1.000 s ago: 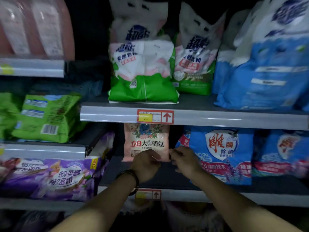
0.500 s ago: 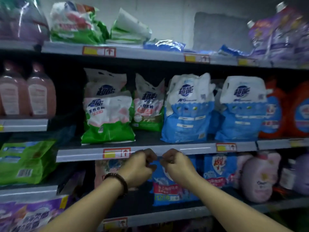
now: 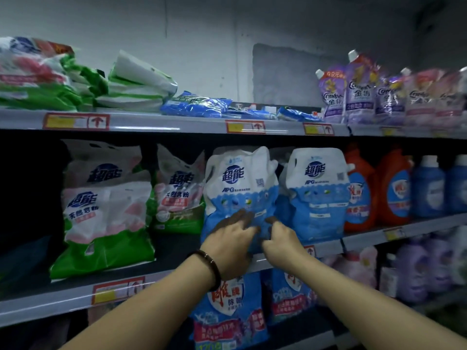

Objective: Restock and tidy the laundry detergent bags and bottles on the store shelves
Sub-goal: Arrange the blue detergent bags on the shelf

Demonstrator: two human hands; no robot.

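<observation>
Left hand point(image 3: 232, 241) higher — on blue bag point(image 3: 241, 180)

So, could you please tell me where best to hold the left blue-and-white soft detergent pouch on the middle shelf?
I'd grip the pouch by its blue lower half, from the front, left hand and right hand flanking it: it stands upright at the shelf edge, its white top creased.

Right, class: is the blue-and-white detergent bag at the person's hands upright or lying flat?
Upright: the blue-and-white bag stands base-down on the shelf, logo the right way up.
</observation>
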